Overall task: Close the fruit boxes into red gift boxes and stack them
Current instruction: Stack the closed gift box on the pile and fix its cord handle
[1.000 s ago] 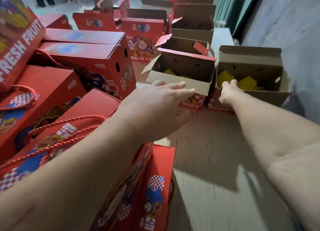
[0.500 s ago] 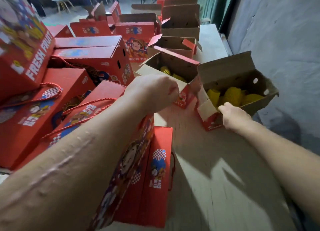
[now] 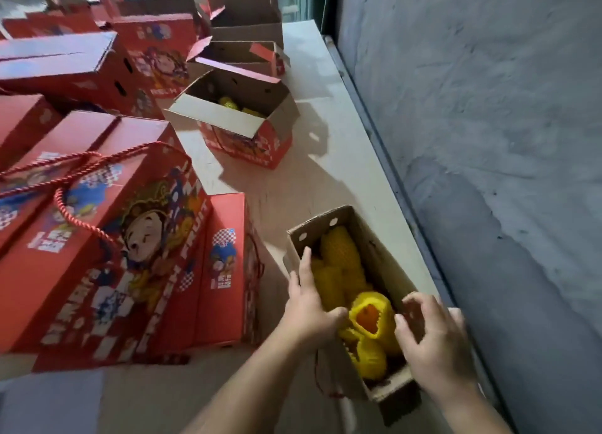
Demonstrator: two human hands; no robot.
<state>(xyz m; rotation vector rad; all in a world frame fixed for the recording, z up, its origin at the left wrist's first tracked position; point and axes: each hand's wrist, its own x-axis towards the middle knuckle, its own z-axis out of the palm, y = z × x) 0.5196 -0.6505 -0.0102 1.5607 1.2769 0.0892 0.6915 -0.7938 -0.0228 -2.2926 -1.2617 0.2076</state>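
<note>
Yellow foam netting around the fruit [image 3: 350, 277] fills the open box [image 3: 386, 267] at the near right edge of the table [image 3: 329, 179]. I see the left hand [image 3: 308, 306] on the box's left wall, fingers extended along the rim, thumb against the netted fruit. Right hand [image 3: 435, 342] hovers over the right wall, fingers loosely curled, gripping nothing I can make out. One orange fruit [image 3: 368, 319] shows through a gap in its netting. Just left, closed red gift boxes [image 3: 136, 271] with rope handles [image 3: 81, 218] are stacked. Farther along the table, a second open box [image 3: 241, 124] also holds yellow-netted fruit. Grey wall [image 3: 488, 140] to the right.
</note>
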